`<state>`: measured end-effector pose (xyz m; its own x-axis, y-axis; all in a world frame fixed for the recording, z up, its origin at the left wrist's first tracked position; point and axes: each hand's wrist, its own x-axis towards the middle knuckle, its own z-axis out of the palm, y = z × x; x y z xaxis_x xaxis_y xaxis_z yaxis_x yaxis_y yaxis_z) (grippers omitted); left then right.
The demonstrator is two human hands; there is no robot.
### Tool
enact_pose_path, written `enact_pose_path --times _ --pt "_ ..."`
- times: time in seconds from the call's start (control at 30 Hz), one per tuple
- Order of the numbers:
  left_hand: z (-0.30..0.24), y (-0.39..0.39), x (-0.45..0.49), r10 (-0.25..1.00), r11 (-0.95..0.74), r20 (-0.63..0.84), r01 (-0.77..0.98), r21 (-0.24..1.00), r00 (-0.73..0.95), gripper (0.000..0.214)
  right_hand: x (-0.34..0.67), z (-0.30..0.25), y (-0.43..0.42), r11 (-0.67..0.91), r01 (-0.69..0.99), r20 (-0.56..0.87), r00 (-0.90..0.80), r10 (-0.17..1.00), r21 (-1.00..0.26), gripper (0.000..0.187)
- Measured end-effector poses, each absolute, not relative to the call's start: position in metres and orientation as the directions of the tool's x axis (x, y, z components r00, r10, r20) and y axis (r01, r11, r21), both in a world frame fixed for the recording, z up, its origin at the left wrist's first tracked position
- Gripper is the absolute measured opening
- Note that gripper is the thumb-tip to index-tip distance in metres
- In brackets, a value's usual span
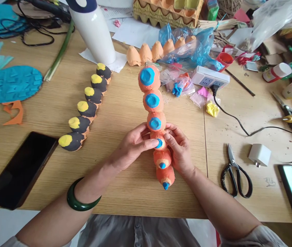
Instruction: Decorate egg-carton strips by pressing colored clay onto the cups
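Orange strip [158,115]: six blue-topped cups.
Left hand [135,143]: clamped on strip, thumb at blue patch [160,143].
Right hand [181,150]: clamped opposite.

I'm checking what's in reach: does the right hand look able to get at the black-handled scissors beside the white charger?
Probably yes: the scissors lie uncovered, with nothing visible between them and the right hand, though it would likely have to release the orange strip first.

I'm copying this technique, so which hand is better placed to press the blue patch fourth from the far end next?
Probably the left hand: its thumb lies on that blue patch. The right hand holds the orange strip from the other side, so it seems better suited to steadying.
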<state>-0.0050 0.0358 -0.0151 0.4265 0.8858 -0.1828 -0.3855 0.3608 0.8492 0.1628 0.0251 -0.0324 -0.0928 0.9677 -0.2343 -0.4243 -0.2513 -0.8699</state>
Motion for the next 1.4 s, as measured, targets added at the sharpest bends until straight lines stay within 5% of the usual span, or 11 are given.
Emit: enact_pose_path --times 0.9,1.4 --pt "-0.0204 0.0359 -0.0024 0.893 0.376 -0.217 -0.387 0.842 0.394 0.056 0.1626 -0.0333 0.0261 -0.234 -0.349 -0.214 -0.094 0.972 -0.907 0.032" --pt "-0.0172 0.0363 -0.0021 0.877 0.404 -0.231 -0.385 0.83 0.422 0.04 0.1604 -0.0321 0.0233 -0.214 -0.379 -0.188 -0.106 0.977 -0.9 0.03"
